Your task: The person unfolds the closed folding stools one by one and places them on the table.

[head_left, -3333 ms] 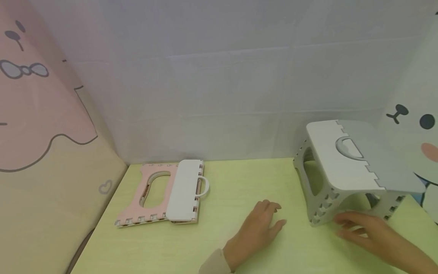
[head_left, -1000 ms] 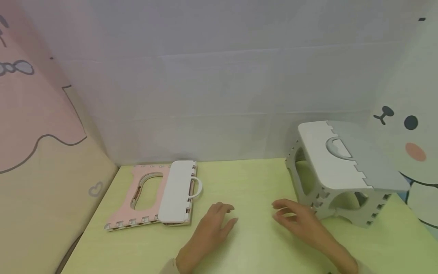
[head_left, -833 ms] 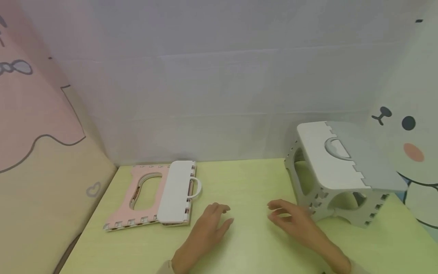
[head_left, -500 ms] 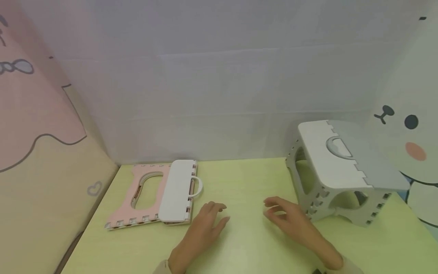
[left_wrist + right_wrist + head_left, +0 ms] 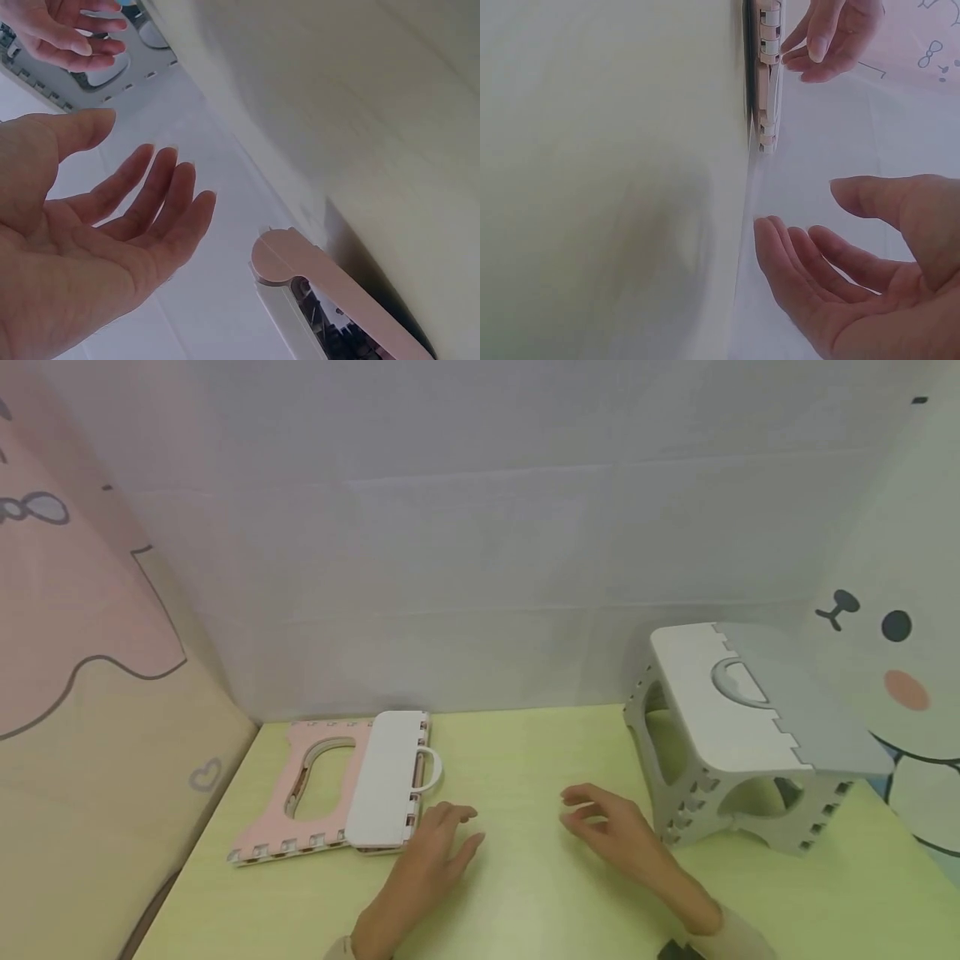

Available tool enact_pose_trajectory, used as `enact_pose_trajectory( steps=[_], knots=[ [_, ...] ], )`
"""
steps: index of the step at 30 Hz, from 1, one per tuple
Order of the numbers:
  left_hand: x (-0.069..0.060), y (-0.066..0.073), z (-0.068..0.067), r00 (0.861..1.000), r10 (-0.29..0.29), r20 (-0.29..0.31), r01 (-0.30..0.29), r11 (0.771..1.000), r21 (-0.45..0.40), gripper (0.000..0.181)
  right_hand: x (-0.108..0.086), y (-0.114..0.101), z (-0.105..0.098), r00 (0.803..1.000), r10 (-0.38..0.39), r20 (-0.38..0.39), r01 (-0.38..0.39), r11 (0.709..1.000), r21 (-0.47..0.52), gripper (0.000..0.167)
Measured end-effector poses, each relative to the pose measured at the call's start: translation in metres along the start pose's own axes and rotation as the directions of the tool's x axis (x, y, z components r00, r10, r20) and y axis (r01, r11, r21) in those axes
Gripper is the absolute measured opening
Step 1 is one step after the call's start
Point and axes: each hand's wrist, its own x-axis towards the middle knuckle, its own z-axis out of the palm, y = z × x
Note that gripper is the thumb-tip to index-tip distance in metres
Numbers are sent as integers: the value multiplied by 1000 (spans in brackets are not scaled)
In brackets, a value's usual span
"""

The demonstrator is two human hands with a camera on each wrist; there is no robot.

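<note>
A pink and white folding stool (image 5: 386, 781) lies folded flat on the table at the left, its white handle pointing right. My left hand (image 5: 423, 864) hovers beside its near right corner, fingers relaxed and holding nothing; in the left wrist view the hand (image 5: 112, 232) has its palm bare. A grey and white stool (image 5: 738, 710) stands unfolded at the right. To the left of its near legs is my right hand (image 5: 618, 835), empty, with loosely bent fingers. The right wrist view shows this hand (image 5: 862, 277) with thumb and fingers apart.
A pale green table (image 5: 517, 760) lies beneath both stools. Behind it hangs a light grey cloth (image 5: 480, 543). Printed cloths flank the table, pink and cream (image 5: 112, 735) at the left, a pale one with an animal face (image 5: 862, 543) at the right.
My right hand has moved left from the near legs of the grey and white stool. My left hand has shifted left, closer to the folded stool. Both stools stay in place.
</note>
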Motion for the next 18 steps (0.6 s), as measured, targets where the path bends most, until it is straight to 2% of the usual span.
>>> enact_pose_trajectory(
  steps=[11, 18],
  knots=[
    [-4, -10, -3, 1000, -1, -31, 3, 999, 41, 31, 8, 6, 8, 999, 23, 30, -23, 999, 22, 34],
    [-7, -17, -8, 998, -50, -31, 52, 997, 65, 32, 14, 3, 15, 999, 19, 43, -20, 999, 31, 34]
  ],
)
